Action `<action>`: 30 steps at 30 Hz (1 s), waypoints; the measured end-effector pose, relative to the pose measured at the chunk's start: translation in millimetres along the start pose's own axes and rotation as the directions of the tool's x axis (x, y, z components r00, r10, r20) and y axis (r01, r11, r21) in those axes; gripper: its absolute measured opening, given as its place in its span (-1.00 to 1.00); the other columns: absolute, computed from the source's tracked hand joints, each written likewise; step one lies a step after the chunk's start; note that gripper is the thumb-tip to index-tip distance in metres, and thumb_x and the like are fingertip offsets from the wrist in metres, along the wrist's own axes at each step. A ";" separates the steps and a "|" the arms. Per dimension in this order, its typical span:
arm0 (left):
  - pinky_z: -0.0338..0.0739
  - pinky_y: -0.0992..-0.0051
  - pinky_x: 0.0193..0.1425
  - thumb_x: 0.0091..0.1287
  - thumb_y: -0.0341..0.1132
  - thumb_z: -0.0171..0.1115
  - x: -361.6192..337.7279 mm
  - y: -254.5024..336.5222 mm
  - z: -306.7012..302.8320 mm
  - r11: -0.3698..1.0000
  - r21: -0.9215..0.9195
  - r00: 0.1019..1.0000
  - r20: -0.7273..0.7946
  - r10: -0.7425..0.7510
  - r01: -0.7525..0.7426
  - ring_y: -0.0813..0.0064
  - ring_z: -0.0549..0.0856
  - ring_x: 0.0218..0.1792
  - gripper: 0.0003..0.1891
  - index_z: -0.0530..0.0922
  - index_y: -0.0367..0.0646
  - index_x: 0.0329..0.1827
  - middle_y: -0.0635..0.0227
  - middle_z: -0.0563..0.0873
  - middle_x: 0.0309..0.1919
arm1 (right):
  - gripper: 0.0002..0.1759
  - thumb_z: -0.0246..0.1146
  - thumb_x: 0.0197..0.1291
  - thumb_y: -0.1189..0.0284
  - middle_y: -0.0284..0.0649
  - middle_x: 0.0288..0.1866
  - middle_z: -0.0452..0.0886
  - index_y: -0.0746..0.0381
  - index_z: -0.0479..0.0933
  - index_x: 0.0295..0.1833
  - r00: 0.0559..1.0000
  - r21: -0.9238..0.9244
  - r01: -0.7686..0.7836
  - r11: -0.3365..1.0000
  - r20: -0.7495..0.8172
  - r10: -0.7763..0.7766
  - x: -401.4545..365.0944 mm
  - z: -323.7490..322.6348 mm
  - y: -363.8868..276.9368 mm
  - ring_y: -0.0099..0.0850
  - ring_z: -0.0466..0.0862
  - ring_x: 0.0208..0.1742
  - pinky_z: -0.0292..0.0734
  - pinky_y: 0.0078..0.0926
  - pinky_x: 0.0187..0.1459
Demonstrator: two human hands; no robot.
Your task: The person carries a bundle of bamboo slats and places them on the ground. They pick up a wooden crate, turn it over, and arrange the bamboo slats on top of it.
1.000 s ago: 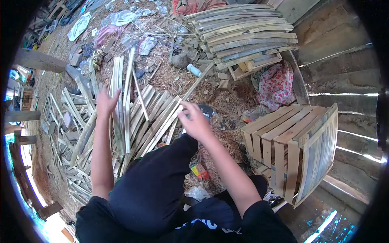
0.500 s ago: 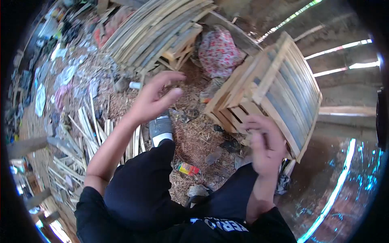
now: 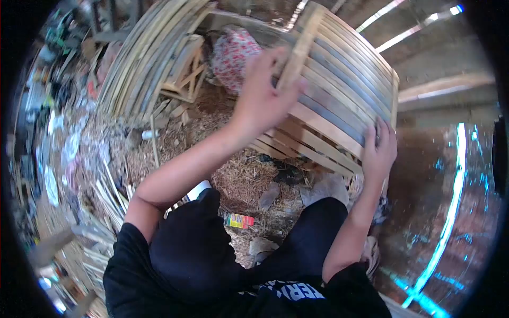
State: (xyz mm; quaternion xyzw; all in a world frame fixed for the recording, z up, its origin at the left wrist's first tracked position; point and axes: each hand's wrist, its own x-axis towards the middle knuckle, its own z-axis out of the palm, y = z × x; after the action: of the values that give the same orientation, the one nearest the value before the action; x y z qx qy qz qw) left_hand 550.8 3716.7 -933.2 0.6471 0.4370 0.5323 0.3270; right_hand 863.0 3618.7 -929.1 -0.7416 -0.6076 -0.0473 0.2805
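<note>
In front, right of centre: pale-and-grey slatted wooden crate. Hands apart; left hand clasps its left end, right hand its near right corner. Beyond left hand, red-and-white floral cloth; nearer the body, yellow-and-red carton.

Slatted wooden crate stood askew, its broad face toward me

Through the head view I saw the crate in the upper right, tilted, its length running down from upper left to lower right. Its broad face was built of long, close-set slats, some pale tan, others weathered to bluish grey. I noted a thicker pale batten crossing the slat ends on the left, and a narrower strip edging the right end. Below that face, the shaded side showed pale slats with open gaps between them. I could not tell whether its underside touched the ground.
</note>
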 end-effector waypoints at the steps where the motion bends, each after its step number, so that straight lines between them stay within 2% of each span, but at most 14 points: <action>1: 0.33 0.05 0.63 0.40 -0.02 0.53 5.8 11.3 -8.2 0.990 0.140 0.998 0.057 -0.006 -0.002 -0.07 0.47 0.47 -0.22 0.44 -0.34 0.52 -0.18 0.52 0.35 | -0.51 0.34 0.53 0.16 0.14 0.44 0.61 0.21 0.66 0.40 1.000 -0.037 -0.002 0.999 -0.004 0.002 1.1 0.1 -1.4 0.10 0.55 0.50 0.38 0.02 0.54; 3: 0.34 0.08 0.65 0.37 0.06 0.56 21.5 -4.8 -12.1 0.940 0.327 0.991 0.113 0.069 -0.102 -0.08 0.47 0.50 -0.11 0.40 -0.37 0.58 -0.19 0.51 0.40 | -0.51 0.35 0.50 0.14 0.14 0.46 0.59 0.15 0.67 0.40 0.999 -0.089 -0.039 0.995 -0.027 0.037 1.4 1.3 2.8 0.11 0.54 0.51 0.37 0.04 0.54; 6: 0.37 0.09 0.66 0.30 0.25 0.61 53.8 -16.6 -8.4 0.968 0.170 0.967 0.141 -0.210 0.186 -0.07 0.48 0.56 0.10 0.34 -0.44 0.64 -0.24 0.45 0.52 | -0.40 0.40 0.42 -0.01 0.17 0.59 0.47 0.03 0.66 0.45 0.996 -0.202 -0.075 0.977 -0.061 0.064 1.1 7.0 12.8 0.19 0.48 0.56 0.31 0.17 0.57; 9: 0.48 0.12 0.59 0.29 0.33 0.58 65.4 -53.6 7.0 0.936 0.323 0.953 0.212 -0.217 0.142 -0.02 0.57 0.51 0.15 0.34 -0.47 0.64 -0.26 0.52 0.51 | -0.32 0.40 0.38 -0.09 0.22 0.66 0.38 0.07 0.64 0.46 0.979 -0.201 -0.200 0.959 -0.067 0.190 1.8 8.7 9.1 0.20 0.44 0.62 0.29 0.15 0.62; 10: 0.61 0.21 0.45 0.27 0.34 0.59 68.4 -55.7 8.0 0.915 -0.006 0.851 0.370 -0.374 0.404 0.10 0.72 0.35 0.12 0.42 -0.49 0.57 -0.16 0.69 0.37 | -0.27 0.39 0.37 -0.12 0.27 0.69 0.32 0.11 0.63 0.47 0.976 -0.187 -0.215 0.959 -0.077 0.204 1.5 9.5 11.1 0.21 0.39 0.66 0.28 0.12 0.65; 13: 0.68 0.30 0.32 0.31 0.27 0.62 61.6 -36.5 -2.7 0.938 0.236 0.892 0.317 -0.322 0.254 0.25 0.80 0.19 -0.01 0.52 -0.45 0.49 0.01 0.81 0.22 | -0.22 0.40 0.36 -0.13 0.29 0.68 0.33 0.16 0.61 0.49 0.939 -0.027 -0.344 0.939 -0.018 0.343 10.0 -3.3 22.9 0.25 0.36 0.67 0.30 0.09 0.64; 15: 0.68 0.34 0.28 0.38 0.17 0.61 54.2 -29.4 -4.8 0.955 0.053 0.886 0.360 -0.292 0.294 0.35 0.80 0.16 -0.15 0.58 -0.41 0.43 0.09 0.83 0.17 | -0.15 0.42 0.35 -0.14 0.29 0.61 0.46 0.25 0.57 0.52 0.939 0.000 -0.343 0.939 0.026 0.343 14.6 -15.8 50.5 0.17 0.41 0.68 0.36 -0.03 0.62; 17: 0.69 0.34 0.24 0.44 0.13 0.57 49.7 -33.0 -15.0 0.942 0.065 0.873 0.358 -0.331 0.331 0.39 0.81 0.11 -0.23 0.59 -0.36 0.43 0.14 0.85 0.14 | -0.09 0.43 0.36 -0.13 0.27 0.52 0.58 0.37 0.53 0.54 0.845 0.239 -0.534 0.811 0.146 0.514 9.3 -31.2 58.9 0.03 0.49 0.65 0.38 -0.14 0.60; 19: 0.71 0.37 0.21 0.48 0.06 0.55 47.2 -40.8 -20.8 0.912 0.003 0.809 0.460 -0.366 0.410 0.44 0.82 0.09 -0.32 0.61 -0.31 0.42 0.19 0.86 0.10 | -0.10 0.43 0.40 -0.09 0.17 0.49 0.64 0.40 0.50 0.57 0.821 0.230 -0.570 0.789 0.200 0.535 -2.6 -34.7 73.9 -0.11 0.58 0.56 0.40 -0.25 0.56; 21: 0.71 0.52 0.11 0.67 -0.05 0.35 37.4 -36.3 -24.6 0.894 -0.109 0.826 0.444 -0.348 0.435 0.64 0.80 0.00 -0.48 0.60 -0.28 0.46 0.37 0.85 0.06 | -0.17 0.41 0.45 0.00 0.05 0.49 0.65 0.36 0.49 0.59 0.758 0.531 -0.653 0.541 0.453 0.470 -10.9 -34.0 81.0 -0.17 0.63 0.47 0.45 -0.27 0.52; 22: 0.70 0.52 0.11 0.67 -0.05 0.35 37.4 -42.6 -27.6 0.890 -0.146 0.813 0.490 -0.314 0.431 0.64 0.80 0.01 -0.50 0.62 -0.27 0.43 0.40 0.85 0.07 | -0.27 0.38 0.50 0.11 -0.07 0.43 0.68 0.32 0.49 0.60 0.712 0.568 -0.694 0.442 0.451 0.538 -15.1 -24.9 83.5 -0.27 0.65 0.42 0.48 -0.30 0.48; 23: 0.70 0.52 0.11 0.67 -0.05 0.35 37.4 -51.2 -25.8 0.894 -0.145 0.820 0.481 -0.311 0.425 0.64 0.80 0.01 -0.50 0.62 -0.27 0.43 0.40 0.85 0.07 | -0.27 0.38 0.50 0.11 -0.07 0.43 0.68 0.32 0.49 0.60 0.719 0.574 -0.688 0.445 0.452 0.528 -17.1 -19.8 87.2 -0.27 0.65 0.42 0.48 -0.30 0.48; 25: 0.70 0.53 0.11 0.68 -0.08 0.35 37.4 -46.6 -25.2 0.879 -0.170 0.826 0.459 -0.329 0.445 0.65 0.79 0.02 -0.53 0.64 -0.27 0.41 0.40 0.85 0.08 | -0.32 0.35 0.52 0.18 -0.09 0.41 0.68 0.31 0.49 0.60 0.761 0.761 -0.609 0.223 0.482 0.433 -17.5 -12.7 83.0 -0.31 0.64 0.42 0.50 -0.31 0.45; 30: 0.72 0.52 0.08 0.66 -0.09 0.36 34.1 -50.0 -23.4 0.870 -0.222 0.835 0.458 -0.306 0.441 0.65 0.81 0.00 -0.53 0.63 -0.22 0.45 0.40 0.85 0.09 | -0.34 0.34 0.54 0.24 -0.07 0.47 0.63 0.33 0.45 0.61 0.777 0.803 -0.582 0.130 0.503 0.377 -19.2 -3.9 94.0 -0.28 0.66 0.42 0.55 -0.31 0.44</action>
State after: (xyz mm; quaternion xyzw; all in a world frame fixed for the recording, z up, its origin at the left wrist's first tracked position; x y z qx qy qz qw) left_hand 518.8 3767.1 -958.7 0.5827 0.3866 0.3735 0.6096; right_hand 946.3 3590.3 -967.5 -0.5914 -0.2672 0.4707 0.5977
